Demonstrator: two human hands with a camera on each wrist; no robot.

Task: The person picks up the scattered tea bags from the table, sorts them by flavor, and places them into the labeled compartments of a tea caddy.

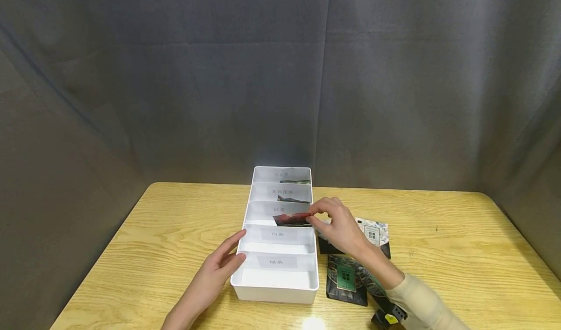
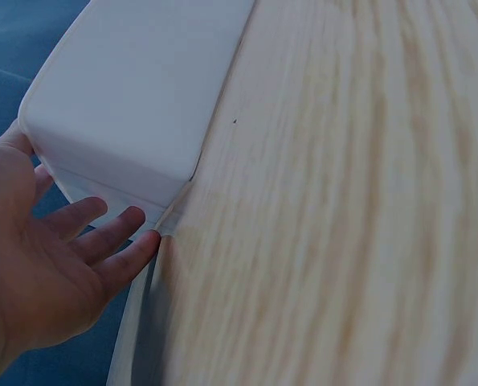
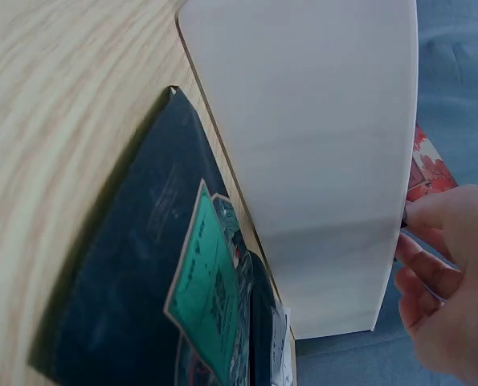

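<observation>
A white divided box (image 1: 273,295) with labelled compartments stands on the table, its length running away from me. My right hand (image 1: 341,227) pinches a red sachet (image 1: 287,219) at its right end, over the middle compartment. In the right wrist view the red sachet (image 3: 429,167) shows above the box's rim, beside thumb and fingers. My left hand (image 1: 214,277) touches the box's left rim near the front, with fingers loosely extended. The left wrist view shows that hand (image 2: 54,249) beside the box wall (image 2: 134,88). Dark green sachets stand in the two far compartments (image 1: 294,181).
Right of the box lie a black sachet with a green label (image 1: 346,279) and a pale patterned sachet (image 1: 373,232), partly under my right forearm. A black object with a yellow mark (image 1: 390,319) is near the front edge. A grey curtain (image 1: 219,101) hangs behind the wooden table (image 1: 438,262).
</observation>
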